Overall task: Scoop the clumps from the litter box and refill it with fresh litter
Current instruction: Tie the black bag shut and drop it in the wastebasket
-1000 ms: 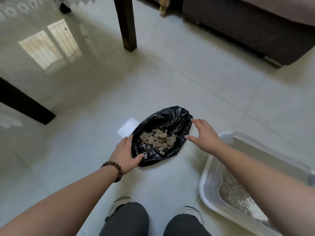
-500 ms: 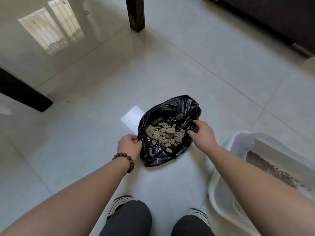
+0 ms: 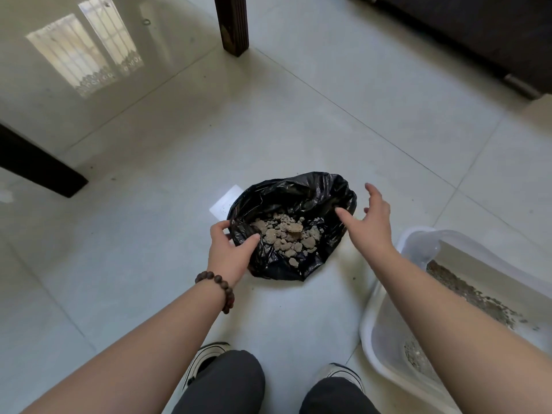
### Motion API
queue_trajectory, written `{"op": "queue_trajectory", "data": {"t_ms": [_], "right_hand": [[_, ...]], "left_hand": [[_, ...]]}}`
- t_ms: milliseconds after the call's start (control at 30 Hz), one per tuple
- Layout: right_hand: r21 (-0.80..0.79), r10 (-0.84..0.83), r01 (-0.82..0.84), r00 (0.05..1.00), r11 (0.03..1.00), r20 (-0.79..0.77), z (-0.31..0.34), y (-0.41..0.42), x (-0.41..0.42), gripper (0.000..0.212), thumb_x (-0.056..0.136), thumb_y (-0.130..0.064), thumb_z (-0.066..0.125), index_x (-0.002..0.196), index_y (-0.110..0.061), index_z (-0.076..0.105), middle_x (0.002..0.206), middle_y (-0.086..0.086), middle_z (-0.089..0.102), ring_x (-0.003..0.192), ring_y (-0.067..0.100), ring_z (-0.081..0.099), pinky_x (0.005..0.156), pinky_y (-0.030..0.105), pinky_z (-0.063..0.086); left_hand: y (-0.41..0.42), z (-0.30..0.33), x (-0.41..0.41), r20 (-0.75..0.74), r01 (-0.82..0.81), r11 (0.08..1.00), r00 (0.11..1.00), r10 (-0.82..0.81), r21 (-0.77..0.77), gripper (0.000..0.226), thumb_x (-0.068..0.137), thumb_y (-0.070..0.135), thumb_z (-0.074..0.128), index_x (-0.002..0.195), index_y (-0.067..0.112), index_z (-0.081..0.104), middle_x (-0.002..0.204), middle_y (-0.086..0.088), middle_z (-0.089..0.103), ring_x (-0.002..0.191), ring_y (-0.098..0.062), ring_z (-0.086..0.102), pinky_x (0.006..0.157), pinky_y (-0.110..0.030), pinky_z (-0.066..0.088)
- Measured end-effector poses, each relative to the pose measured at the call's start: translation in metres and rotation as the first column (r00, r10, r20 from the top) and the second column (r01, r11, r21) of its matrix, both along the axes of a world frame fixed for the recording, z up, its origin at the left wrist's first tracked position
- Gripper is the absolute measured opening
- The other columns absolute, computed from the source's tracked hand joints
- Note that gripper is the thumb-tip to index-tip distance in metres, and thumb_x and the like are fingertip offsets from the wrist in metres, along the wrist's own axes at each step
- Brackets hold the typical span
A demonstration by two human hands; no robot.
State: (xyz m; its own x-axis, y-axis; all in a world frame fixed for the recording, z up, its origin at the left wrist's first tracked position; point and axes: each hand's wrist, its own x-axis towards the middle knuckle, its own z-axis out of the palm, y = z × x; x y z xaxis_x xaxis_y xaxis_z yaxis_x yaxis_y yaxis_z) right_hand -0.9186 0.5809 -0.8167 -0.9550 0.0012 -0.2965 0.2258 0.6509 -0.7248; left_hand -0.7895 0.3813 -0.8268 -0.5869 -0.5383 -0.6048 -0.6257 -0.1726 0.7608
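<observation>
A crinkly black plastic bag sits open on the pale tiled floor in the middle of the frame; a heap of grey-brown litter clumps lies inside it. The left hand, with a brown bead bracelet on its wrist, is at the bag's left edge; its thumb and fingers curl round the rim there, so it seems to hold the bag. The right hand hangs over the bag's right edge with its fingers spread and loose; it holds nothing. A white plastic litter box stands at the lower right of the frame, just beside the right arm; a thin layer of grainy litter lies along its bottom. A white flat sheet peeks out from under the bag's upper left side. A dark wooden table leg stands at the top of the frame; two pale shoes show at the bottom.
</observation>
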Motion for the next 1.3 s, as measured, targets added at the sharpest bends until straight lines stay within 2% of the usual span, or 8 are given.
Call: {"op": "queue_trajectory", "data": {"t_ms": [133, 267, 367, 833, 967, 1100, 1233, 1300], "right_hand": [[-0.15, -0.052, 0.115, 0.927, 0.982, 0.371, -0.009, -0.006, -0.011, 0.101, 0.081, -0.027, 0.071, 0.15, -0.028, -0.002, 0.155, 0.005, 0.022, 0.136, 0.025, 0.033, 0.108, 0.039, 0.031], [-0.344, -0.125, 0.356, 0.831, 0.869, 0.542, -0.017, -0.014, -0.012, 0.071, 0.085, -0.011, 0.064, 0.145, -0.013, 0.027, 0.124, 0.01, 0.058, 0.089, 0.019, 0.063, 0.071, 0.032, 0.052], [-0.392, -0.111, 0.366, 0.834, 0.844, 0.54, -0.006, -0.014, -0.009, 0.019, 0.086, -0.005, 0.06, 0.105, -0.005, 0.062, 0.092, 0.008, 0.067, 0.075, 0.017, 0.065, 0.069, 0.029, 0.054], [-0.307, -0.005, 0.04, 0.993, 0.951, 0.114, 0.097, 0.009, 0.0, 0.019, 0.083, -0.018, 0.069, 0.085, 0.001, 0.066, 0.072, 0.012, 0.062, 0.064, 0.022, 0.061, 0.066, 0.036, 0.059], [-0.034, 0.032, -0.035, 0.995, 0.999, -0.099, 0.127, 0.016, 0.008, 0.017, 0.086, -0.022, 0.062, 0.074, -0.011, 0.066, 0.065, 0.01, 0.067, 0.06, 0.025, 0.064, 0.065, 0.032, 0.054], [0.191, 0.115, -0.064, 0.955, 0.979, -0.272, 0.155, 0.025, 0.019, 0.024, 0.091, -0.021, 0.047, 0.078, -0.015, 0.067, 0.055, -0.002, 0.065, 0.067, 0.022, 0.064, 0.066, 0.03, 0.049], [0.119, 0.051, -0.017, 0.957, 0.993, -0.286, 0.171, 0.031, 0.026, 0.026, 0.091, -0.018, 0.046, 0.077, -0.014, 0.067, 0.055, 0.0, 0.065, 0.063, 0.019, 0.064, 0.063, 0.026, 0.046], [-0.13, -0.072, 0.045, 0.974, 0.991, -0.216, 0.174, 0.034, 0.024, 0.025, 0.093, -0.015, 0.045, 0.081, -0.011, 0.067, 0.064, 0.006, 0.067, 0.064, 0.025, 0.065, 0.062, 0.028, 0.051]], "left_hand": [[-0.004, -0.007, 0.001, 0.083, -0.044, 0.998, 0.996, 0.04, 0.048, 0.111, 0.046, 0.054, 0.074, 0.143, 0.033, 0.023, 0.122, -0.004, 0.061, 0.109, -0.025, 0.061, 0.093, -0.048, 0.05], [-0.005, -0.002, 0.0, 0.068, -0.015, 0.999, 0.998, 0.018, -0.039, 0.021, 0.076, 0.022, 0.073, 0.093, 0.016, 0.063, 0.09, -0.009, 0.072, 0.085, -0.028, 0.069, 0.082, -0.049, 0.056], [-0.009, 0.004, -0.001, 0.02, -0.057, 0.996, 0.998, 0.059, -0.066, 0.005, 0.081, 0.017, 0.069, 0.082, 0.018, 0.064, 0.082, -0.008, 0.073, 0.08, -0.027, 0.07, 0.08, -0.049, 0.057], [-0.047, 0.084, -0.014, -0.17, -0.153, 0.978, 0.977, 0.128, -0.144, 0.009, 0.081, 0.018, 0.07, 0.087, 0.016, 0.063, 0.09, -0.012, 0.067, 0.084, -0.028, 0.068, 0.079, -0.047, 0.057], [-0.053, 0.106, 0.001, -0.192, -0.138, 0.951, 0.978, 0.086, -0.275, 0.014, 0.068, 0.035, 0.066, 0.075, 0.023, 0.064, 0.083, -0.011, 0.068, 0.082, -0.032, 0.068, 0.076, -0.049, 0.057], [-0.058, 0.13, 0.015, -0.26, -0.171, 0.913, 0.963, 0.075, -0.371, 0.012, 0.082, 0.02, 0.066, 0.071, 0.023, 0.061, 0.081, -0.014, 0.066, 0.077, -0.032, 0.068, 0.065, -0.041, 0.06], [-0.062, 0.14, 0.026, -0.342, -0.236, 0.895, 0.934, 0.101, -0.379, 0.011, 0.088, 0.013, 0.062, 0.077, 0.015, 0.06, 0.076, -0.012, 0.062, 0.077, -0.035, 0.067, 0.062, -0.038, 0.06], [-0.065, 0.139, 0.031, -0.399, -0.259, 0.927, 0.907, 0.136, -0.273, 0.003, 0.089, 0.016, 0.062, 0.089, 0.013, 0.061, 0.083, -0.011, 0.063, 0.083, -0.031, 0.067, 0.07, -0.039, 0.059]]}}
